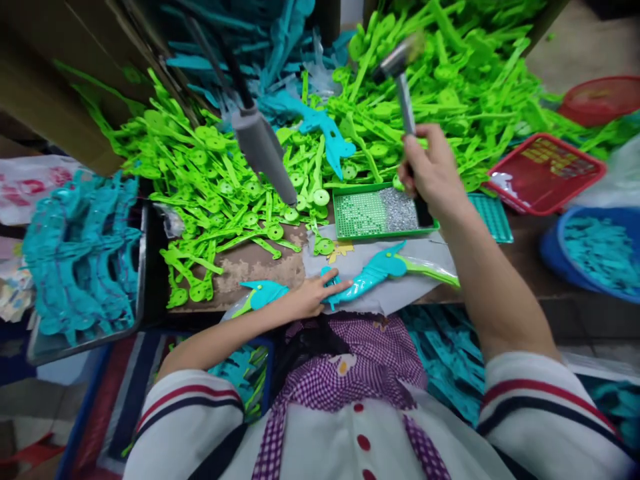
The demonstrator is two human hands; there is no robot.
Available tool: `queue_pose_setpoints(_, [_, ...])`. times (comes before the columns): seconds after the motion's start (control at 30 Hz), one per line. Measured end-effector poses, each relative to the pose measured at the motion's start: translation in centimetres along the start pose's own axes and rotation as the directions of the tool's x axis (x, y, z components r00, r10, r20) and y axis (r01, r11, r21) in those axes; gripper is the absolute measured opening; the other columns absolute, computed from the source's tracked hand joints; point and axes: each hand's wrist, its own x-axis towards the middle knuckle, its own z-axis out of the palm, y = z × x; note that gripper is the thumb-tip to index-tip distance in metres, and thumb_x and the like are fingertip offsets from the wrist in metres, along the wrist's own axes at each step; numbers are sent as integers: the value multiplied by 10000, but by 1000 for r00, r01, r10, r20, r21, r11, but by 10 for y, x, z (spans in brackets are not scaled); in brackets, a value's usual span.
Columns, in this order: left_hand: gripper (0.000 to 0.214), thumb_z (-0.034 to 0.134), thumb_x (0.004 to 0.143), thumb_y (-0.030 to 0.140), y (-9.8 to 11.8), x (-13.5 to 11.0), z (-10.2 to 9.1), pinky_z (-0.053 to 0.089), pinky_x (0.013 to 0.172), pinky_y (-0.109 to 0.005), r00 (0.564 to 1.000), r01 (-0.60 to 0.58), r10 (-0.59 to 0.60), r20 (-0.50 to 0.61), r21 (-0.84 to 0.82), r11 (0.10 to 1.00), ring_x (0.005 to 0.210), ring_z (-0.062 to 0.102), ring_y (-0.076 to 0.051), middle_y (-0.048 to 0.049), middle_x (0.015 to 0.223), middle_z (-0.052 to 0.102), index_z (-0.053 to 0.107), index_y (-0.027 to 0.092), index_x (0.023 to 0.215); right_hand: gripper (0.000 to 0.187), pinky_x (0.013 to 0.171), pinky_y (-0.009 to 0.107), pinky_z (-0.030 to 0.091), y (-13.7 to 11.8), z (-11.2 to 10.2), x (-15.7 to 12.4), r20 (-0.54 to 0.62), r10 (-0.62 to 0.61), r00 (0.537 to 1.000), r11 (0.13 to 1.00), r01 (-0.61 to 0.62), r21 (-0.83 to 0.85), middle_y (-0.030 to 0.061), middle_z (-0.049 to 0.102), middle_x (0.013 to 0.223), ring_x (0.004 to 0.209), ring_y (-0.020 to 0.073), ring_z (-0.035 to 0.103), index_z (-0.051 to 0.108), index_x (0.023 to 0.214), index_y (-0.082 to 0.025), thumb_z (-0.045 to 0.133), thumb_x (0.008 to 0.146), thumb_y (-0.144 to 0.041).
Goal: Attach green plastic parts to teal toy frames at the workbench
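Note:
My right hand (433,172) is closed round the handle of a small metal hammer (400,73), raised above the bench with its head blurred. My left hand (316,293) presses flat on a teal and green plastic toy piece (376,272) that lies on a grey sheet at the bench's front edge. A second teal piece (264,293) lies just left of that hand. Behind the toy sits a green tray (376,212) with small silver pins.
A big heap of green plastic parts (230,173) covers the bench's back. Teal parts fill a tray (83,267) at the left and a blue basin (597,253) at the right. Red baskets (545,172) stand at the right. A grey cylinder (263,150) hangs over the middle.

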Motion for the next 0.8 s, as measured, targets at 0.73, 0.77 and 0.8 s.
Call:
queue_pose_setpoints(0.73, [977,540,813,9,2,-3,12,534,647,-337,999,-32,35,-6,304,952,844,631,-214,-147,1632,305,150,398,1619,410,591,281,212,70,1,-300,-383,413,826,684,-559,-468,9,465,601,521,146,367,588,943,-176,304,1001,-466])
queue_pose_setpoints(0.77, [982,535,809,1,1,-3,13,540,655,-345,1000,-25,29,-10,285,958,849,634,-218,-139,1638,298,151,407,1617,397,593,283,202,70,-1,-299,-381,436,815,660,-578,-480,2,445,591,515,142,343,585,935,-178,311,1003,-456])
queue_pose_setpoints(0.8, [985,526,805,-7,1,-3,14,545,665,-354,1000,-19,22,-11,264,964,858,639,-225,-131,1643,294,157,416,1615,377,595,284,192,70,-3,-298,-337,468,817,650,-577,-495,-7,425,580,510,138,318,582,920,-184,331,1000,-454])
